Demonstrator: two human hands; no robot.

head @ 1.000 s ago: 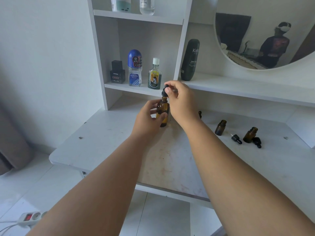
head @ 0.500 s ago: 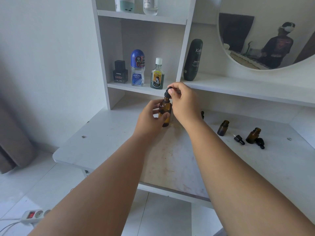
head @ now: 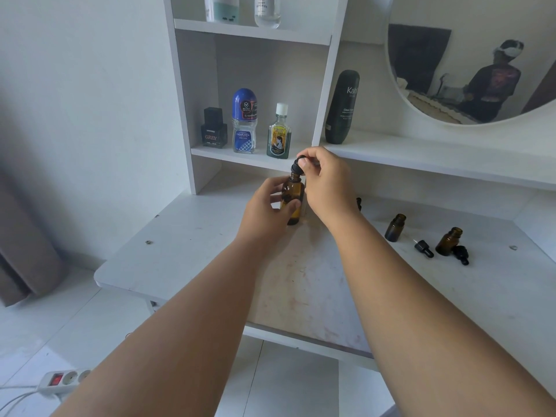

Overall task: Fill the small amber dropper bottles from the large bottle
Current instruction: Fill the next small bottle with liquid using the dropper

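Little has changed over the last second: left hand [head: 266,206] still grips the large bottle [head: 292,196] at table [head: 186,251] centre, right hand [head: 326,179] still pinching its dropper cap [head: 296,166]; small bottles [head: 394,227] wait open at three o'clock, filling not begun

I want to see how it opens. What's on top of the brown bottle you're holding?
A black dropper cap sits at the neck of the brown bottle. The right hand pinches it and the left hand holds the bottle. Fingers cover most of the cap, so whether it's screwed on is hidden.
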